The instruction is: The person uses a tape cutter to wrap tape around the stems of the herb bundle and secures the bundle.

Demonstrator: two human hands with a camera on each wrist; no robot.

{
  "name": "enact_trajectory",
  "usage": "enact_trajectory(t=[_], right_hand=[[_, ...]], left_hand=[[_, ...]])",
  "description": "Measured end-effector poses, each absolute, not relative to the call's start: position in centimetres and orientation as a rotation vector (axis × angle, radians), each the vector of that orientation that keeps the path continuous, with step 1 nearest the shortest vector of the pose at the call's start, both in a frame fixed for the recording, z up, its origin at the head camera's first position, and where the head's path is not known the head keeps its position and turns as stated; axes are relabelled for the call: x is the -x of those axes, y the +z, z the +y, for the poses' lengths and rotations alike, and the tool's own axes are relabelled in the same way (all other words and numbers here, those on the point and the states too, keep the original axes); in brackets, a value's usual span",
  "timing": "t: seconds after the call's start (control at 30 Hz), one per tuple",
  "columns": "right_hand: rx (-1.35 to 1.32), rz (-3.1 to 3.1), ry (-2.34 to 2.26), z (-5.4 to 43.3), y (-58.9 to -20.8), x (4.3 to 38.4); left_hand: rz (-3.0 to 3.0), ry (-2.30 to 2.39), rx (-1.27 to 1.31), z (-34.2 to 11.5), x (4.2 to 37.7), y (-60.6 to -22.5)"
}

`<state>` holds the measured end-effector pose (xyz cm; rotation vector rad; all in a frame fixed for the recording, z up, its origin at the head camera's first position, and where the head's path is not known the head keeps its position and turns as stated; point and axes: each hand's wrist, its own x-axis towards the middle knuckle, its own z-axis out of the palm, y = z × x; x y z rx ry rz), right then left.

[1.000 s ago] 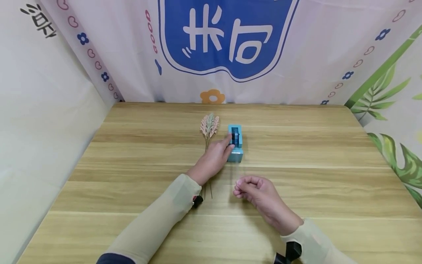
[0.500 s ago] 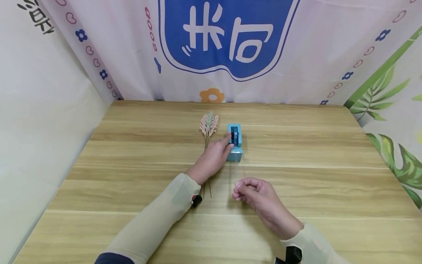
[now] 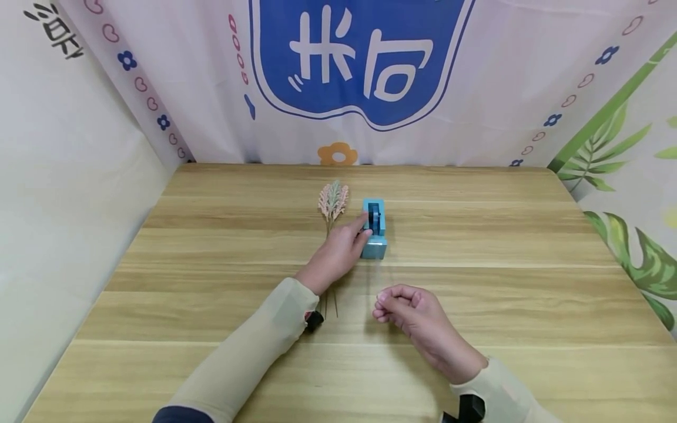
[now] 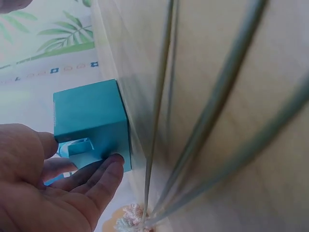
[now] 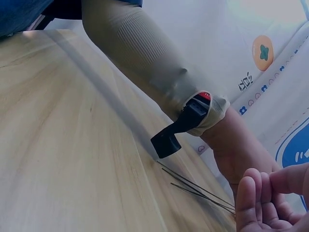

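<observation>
A blue tape dispenser [image 3: 374,249] stands on the wooden table, its roll set in the frame. My left hand [image 3: 334,254] grips the dispenser from its left side. In the left wrist view, the fingers of the left hand [image 4: 72,193] lie against the teal side wall, with the thumb at the upper edge. A faint clear strip of tape [image 3: 378,273] runs from the dispenser's front toward me. My right hand [image 3: 418,320] pinches the free end between thumb and forefinger, just above the tabletop.
Artificial flower sprigs [image 3: 333,202], pink and pale green, lie left of the dispenser, their thin stems [image 4: 212,106] passing under the left forearm. Behind the wooden table [image 3: 502,235] hangs a printed white cloth [image 3: 211,117]; other cloths flank both sides.
The head view has shifted slightly. My right hand has drawn a touch nearer to me, still pinching the tape, while the left keeps its grip on the dispenser.
</observation>
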<state>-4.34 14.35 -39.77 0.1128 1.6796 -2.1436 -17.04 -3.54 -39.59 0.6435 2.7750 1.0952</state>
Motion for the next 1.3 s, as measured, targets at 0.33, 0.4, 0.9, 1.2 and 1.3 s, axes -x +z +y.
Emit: enact_trajectory(t=[0.33, 0.4, 0.9, 1.2, 1.3], right_hand=[[-0.126, 1.675, -2.150, 14.4, -39.7, 4.3], [-0.127, 1.675, -2.148, 14.5, -39.8, 4.3], [-0.112, 1.689, -2.137, 14.5, -39.7, 4.3], [-0.109, 1.691, -2.139, 14.7, -39.9, 4.3], [-0.114, 1.688, -2.141, 14.7, -40.0, 4.3]], left_hand=[[2.909, 1.191, -0.396, -6.1, 17.7, -38.8], [2.925, 1.163, -0.338, -6.5, 17.7, -38.8], [2.769, 0.878, -0.075, -7.6, 17.8, -38.6], [2.708, 0.817, -0.046, -7.5, 18.3, -38.8], [2.680, 0.824, -0.028, -7.6, 18.6, -38.9]])
